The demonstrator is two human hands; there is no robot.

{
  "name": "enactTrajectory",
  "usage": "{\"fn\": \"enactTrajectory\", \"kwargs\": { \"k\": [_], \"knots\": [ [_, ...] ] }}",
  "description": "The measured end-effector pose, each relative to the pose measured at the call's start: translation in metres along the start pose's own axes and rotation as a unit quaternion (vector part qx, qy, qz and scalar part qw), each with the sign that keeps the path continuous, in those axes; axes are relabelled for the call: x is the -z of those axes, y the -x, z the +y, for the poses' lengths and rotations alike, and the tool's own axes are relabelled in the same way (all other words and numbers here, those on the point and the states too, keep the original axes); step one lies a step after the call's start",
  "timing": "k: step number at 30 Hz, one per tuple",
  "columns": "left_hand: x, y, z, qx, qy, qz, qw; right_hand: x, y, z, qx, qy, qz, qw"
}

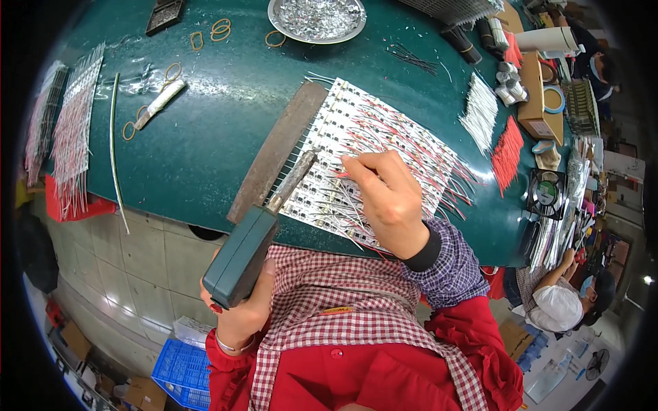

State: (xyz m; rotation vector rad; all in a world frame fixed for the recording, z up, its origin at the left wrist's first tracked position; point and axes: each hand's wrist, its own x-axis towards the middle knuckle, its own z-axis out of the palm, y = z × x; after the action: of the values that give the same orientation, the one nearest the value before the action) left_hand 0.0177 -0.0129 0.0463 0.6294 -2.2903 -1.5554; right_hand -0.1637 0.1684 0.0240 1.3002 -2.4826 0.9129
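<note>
My left hand (252, 309) is wrapped round a green soldering gun (241, 255). Its metal tip rests at or just above a panel of small white circuit boards (334, 113); I cannot tell whether they touch. Over the same panel, my right hand (392, 205) is pinched close to the tip, with a thin red wire (343, 175) at its fingertips. Many red and white wires (404, 133) fan out over the panel toward the right. Along the panel's left edge lies a flat, worn metal bar (279, 151), with a row of thin wire ends beside it.
The green table (185, 157) bears a bowl of metallic scraps (317, 20) at the back. White wires (480, 113), red wires (507, 154), a cardboard box (541, 96) and a small fan (546, 192) are on the right. Wired strips (77, 130) lie far left. Another person (558, 305) sits at right.
</note>
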Motion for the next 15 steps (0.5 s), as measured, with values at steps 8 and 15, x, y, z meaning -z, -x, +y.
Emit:
{"fn": "enactTrajectory", "kwargs": {
  "k": [8, 15],
  "knots": [
    [0.007, 0.009, -0.003, 0.043, 0.015, -0.007, 0.999, -0.002, 0.005, -0.015, -0.088, -0.077, -0.051, 0.992],
    [0.005, 0.009, -0.003, 0.007, -0.008, 0.014, 1.000, -0.003, 0.007, -0.016, -0.043, -0.061, -0.019, 0.997]
  ]
}}
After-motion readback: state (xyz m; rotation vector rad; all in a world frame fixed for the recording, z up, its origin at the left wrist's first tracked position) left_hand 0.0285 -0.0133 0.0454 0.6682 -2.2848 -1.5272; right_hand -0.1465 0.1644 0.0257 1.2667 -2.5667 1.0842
